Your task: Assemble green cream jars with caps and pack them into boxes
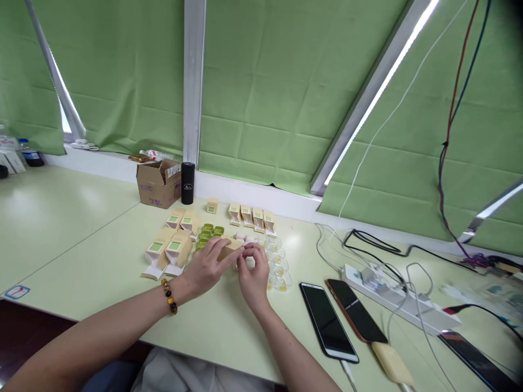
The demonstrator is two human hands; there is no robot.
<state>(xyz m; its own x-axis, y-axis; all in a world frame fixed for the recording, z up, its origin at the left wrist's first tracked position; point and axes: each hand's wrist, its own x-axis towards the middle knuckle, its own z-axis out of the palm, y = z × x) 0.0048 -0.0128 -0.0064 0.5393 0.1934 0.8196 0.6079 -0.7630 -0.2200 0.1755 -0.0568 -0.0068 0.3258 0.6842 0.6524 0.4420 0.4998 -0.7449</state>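
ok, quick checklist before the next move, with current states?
1. Left hand has the small tan box: ok, fingers and thumb are on it.
2. Right hand at the box's right end: ok, thumb and fingertips are close together there. Firm grip: cannot tell.
3. Contents of the held box: cannot tell, inside isn't visible.
4. Four-box row closed: not ok, white flaps hang open.
5. All clear cups visible for a count: not ok, the right hand hides some.
6. White phone clear of the right hand: ok, it lies apart to the right.
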